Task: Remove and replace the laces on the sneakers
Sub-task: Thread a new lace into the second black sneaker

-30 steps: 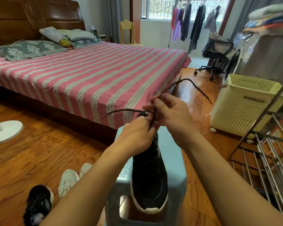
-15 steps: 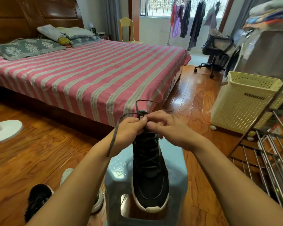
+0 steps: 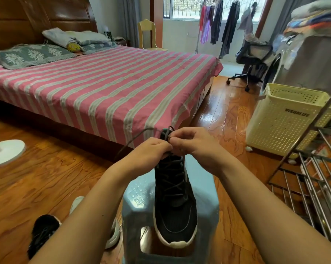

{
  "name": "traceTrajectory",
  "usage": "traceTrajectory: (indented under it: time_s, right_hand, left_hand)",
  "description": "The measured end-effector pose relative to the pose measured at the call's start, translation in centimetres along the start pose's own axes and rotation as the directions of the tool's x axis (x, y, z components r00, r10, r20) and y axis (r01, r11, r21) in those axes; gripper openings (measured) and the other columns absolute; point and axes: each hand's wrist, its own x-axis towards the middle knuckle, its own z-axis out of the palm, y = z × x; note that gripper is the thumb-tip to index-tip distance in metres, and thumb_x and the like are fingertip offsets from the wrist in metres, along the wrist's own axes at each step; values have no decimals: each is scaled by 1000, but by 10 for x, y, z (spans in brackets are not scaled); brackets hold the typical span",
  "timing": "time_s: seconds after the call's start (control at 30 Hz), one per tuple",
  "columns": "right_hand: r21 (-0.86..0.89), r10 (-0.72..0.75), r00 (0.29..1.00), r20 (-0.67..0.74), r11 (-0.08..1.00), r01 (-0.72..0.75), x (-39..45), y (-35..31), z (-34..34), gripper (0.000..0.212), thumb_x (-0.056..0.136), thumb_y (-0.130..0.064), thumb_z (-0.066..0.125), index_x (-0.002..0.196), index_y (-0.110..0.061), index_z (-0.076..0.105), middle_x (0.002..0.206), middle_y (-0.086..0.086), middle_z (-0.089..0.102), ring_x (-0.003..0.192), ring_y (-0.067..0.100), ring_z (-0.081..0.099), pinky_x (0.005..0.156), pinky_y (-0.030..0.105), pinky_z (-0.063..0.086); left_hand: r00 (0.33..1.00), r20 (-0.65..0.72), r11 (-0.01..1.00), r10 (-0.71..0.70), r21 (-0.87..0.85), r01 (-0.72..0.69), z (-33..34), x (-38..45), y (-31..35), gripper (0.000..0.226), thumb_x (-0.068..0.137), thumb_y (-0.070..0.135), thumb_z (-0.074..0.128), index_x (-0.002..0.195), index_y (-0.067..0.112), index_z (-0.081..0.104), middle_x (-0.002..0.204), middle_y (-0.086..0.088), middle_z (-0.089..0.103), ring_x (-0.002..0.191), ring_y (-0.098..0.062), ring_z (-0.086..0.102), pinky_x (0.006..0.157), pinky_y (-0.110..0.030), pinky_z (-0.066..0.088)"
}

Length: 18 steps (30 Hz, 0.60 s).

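A black sneaker (image 3: 175, 202) with a white sole stands on a pale blue plastic stool (image 3: 136, 206), toe toward me. Its dark lace (image 3: 172, 187) crisscrosses the eyelets up to the collar. My left hand (image 3: 151, 151) and my right hand (image 3: 195, 143) meet at the top of the shoe, both pinching the lace ends. One loose lace end (image 3: 136, 138) arcs out to the left over the bed's edge and hangs down. A small loop of lace stands above my fingertips.
A second black sneaker (image 3: 43, 233) and a white sneaker (image 3: 111, 237) lie on the wooden floor at lower left. A pink striped bed (image 3: 103, 86) is ahead. A cream laundry basket (image 3: 286, 119) and a metal rack (image 3: 317, 178) stand on the right. A white fan base (image 3: 6, 151) is at far left.
Both hands have dropped from a raised pull down to the shoe's collar and drawn close together. The lace ends that were stretched out wide now hang slack, one to the left.
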Motion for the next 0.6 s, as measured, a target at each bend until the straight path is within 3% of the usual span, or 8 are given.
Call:
traceTrajectory:
  time_s: [0.1,0.17,0.27,0.33,0.37,0.43,0.5,0.6]
  right_hand:
    - [353,110,993,-32,931,-91,5,-1,3,21,95,-6,59,78,-5,70,79,22,51,61,26,54,81,38,53]
    - [655,194,981,-21,744,-133,6,1,-9,27,95,-7,51,70,-14,58,65,4,43,42,10,33,61,28,37]
    - [792,346,925,-157,604,-91,2,7,-38,22,97,-12,49,77,-18,48,49,-7,36,34,5,24,45,20,21]
    - [601,454,789,-414,787,-137,-4,20,-58,17,100,-13,44,86,-18,53,51,-3,43,33,7,28,40,18,21]
    - [355,437,723,-535,893,-277,-7,28,-67,14,100,-15,45,94,-18,58,59,2,51,38,9,37,41,18,25]
    - [-322,279,765,-581,784,-531,-12,41,-77,19,97,-15,54,105,-26,67,88,6,69,61,16,59,50,25,42]
    - [-667,61,896,-440,646,-371,-11,39,-73,31,94,-8,57,107,-30,75,110,1,72,86,13,64,71,26,49]
    - [-625,-190,973,-132,777,68,-6,16,-37,30,93,-9,63,114,-27,75,105,-5,67,91,5,61,80,19,46]
  left_hand:
    - [999,-44,995,23,-95,-27,-1,1,-4,43,94,39,53,82,4,76,83,-32,52,82,-26,48,83,-47,36]
    - [994,-109,981,20,-188,-40,-3,2,-12,40,104,32,50,94,11,82,82,-23,61,93,-26,58,97,-45,42]
    - [988,-153,976,-15,-218,-19,-8,-1,-20,37,107,28,48,100,10,80,78,-4,68,97,-15,67,98,-29,42]
    - [991,-136,973,-5,-229,-27,-12,-4,-24,24,102,22,59,99,13,81,90,-12,75,102,-16,71,101,-30,46]
    - [993,-122,969,5,-244,-34,-14,-6,-24,17,99,16,64,98,13,81,95,-14,76,103,-18,72,102,-34,49]
    - [995,-95,969,26,-243,-48,-18,-9,-25,15,92,3,69,94,13,81,99,-13,78,104,-21,73,101,-37,52]
    - [996,-84,977,38,-204,-54,-19,-12,-25,17,88,-4,71,93,9,80,98,-12,78,103,-23,74,98,-36,54]
    - [995,-81,985,54,-159,-67,-19,-13,-23,15,85,-9,73,90,4,78,94,-14,77,97,-25,74,94,-36,58]
